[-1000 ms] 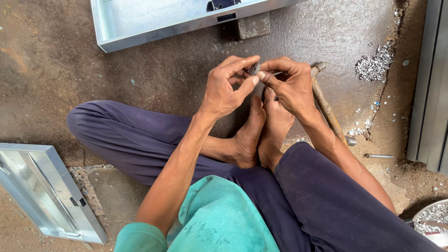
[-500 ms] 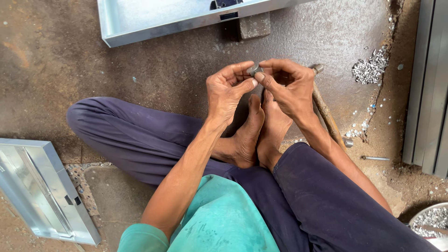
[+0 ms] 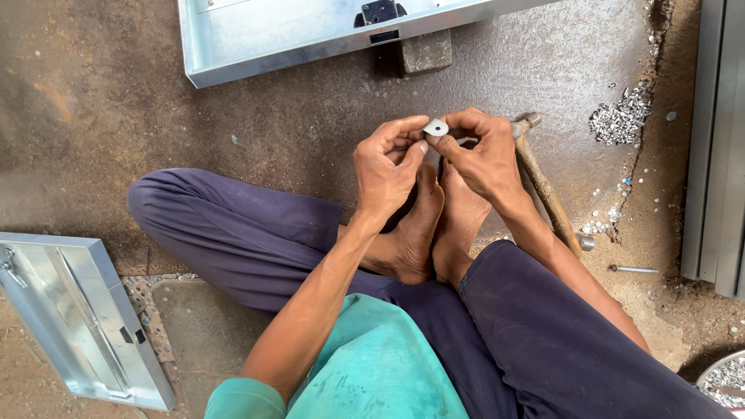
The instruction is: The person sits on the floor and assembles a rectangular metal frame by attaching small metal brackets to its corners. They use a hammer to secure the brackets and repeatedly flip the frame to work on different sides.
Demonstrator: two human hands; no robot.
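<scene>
Two hands pinched together on one small metal plate, a pale rounded piece with a hole through it. Left hand curled narrow, thumb and forefinger tips closed on the plate's left edge. Right hand likewise curled, fingertips closed on the plate's right side, with a thin metal pin just beneath it between the fingers; cannot tell whether pin and plate are joined. Held up off the ground, directly above the bare feet, soles pressed together. Just right of the plate, behind the right hand, the head of a hammer, wooden handle running down and away along the right forearm, lying on the floor. Further right of the plate, a heap of small silvery rivets, with a few loose ones scattered below it and a single nail lower still. Above the plate, well apart, a long grey sheet-metal tray with a dark latch at its near edge and a small block propped under it. Far left and below the plate, a second sheet-metal box lying on the ground beside the left knee. At the far right edge, upright grey metal sections. Low in the right corner, the rim of a bowl with more silvery bits. Legs in dark blue trousers folded around the feet; teal shirt lowest in view.
</scene>
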